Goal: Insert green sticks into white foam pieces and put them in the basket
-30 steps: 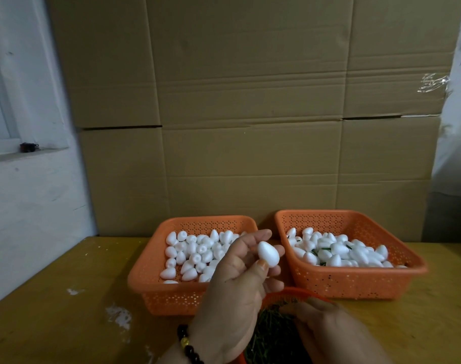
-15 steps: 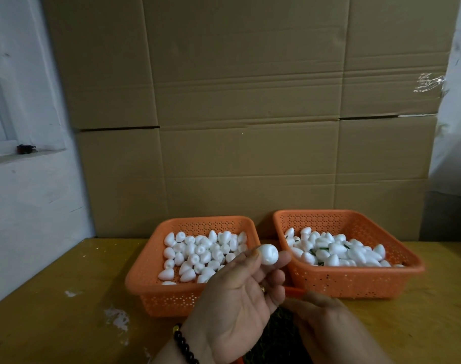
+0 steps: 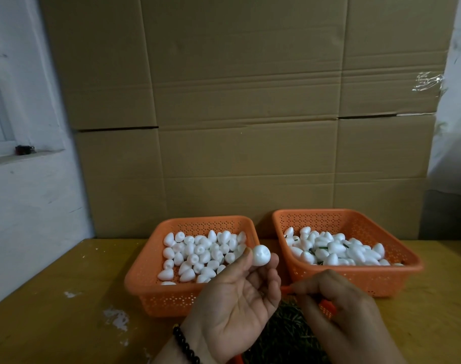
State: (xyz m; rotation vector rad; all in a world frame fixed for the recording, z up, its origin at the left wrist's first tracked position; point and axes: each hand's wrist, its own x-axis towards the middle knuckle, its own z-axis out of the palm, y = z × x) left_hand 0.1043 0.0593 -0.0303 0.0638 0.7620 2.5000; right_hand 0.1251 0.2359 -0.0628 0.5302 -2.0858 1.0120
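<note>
My left hand (image 3: 237, 306), palm up, pinches one white foam piece (image 3: 261, 255) between thumb and fingertips above the gap between two orange baskets. The left basket (image 3: 145, 287) holds several plain white foam pieces. The right basket (image 3: 355, 277) holds several foam pieces with green sticks showing among them. My right hand (image 3: 339, 313) hovers with curled fingers over a near orange container (image 3: 326, 310) full of green sticks (image 3: 287, 334); whether it holds a stick is hidden.
A yellow-brown table (image 3: 53, 311) carries everything, with white scuffs at the left. A wall of cardboard boxes (image 3: 250, 127) stands right behind the baskets. A white wall and window ledge (image 3: 22, 156) lie at the left.
My left hand turned palm up and lowered slightly, still holding the foam piece. My right hand rose a little over the stick container.
</note>
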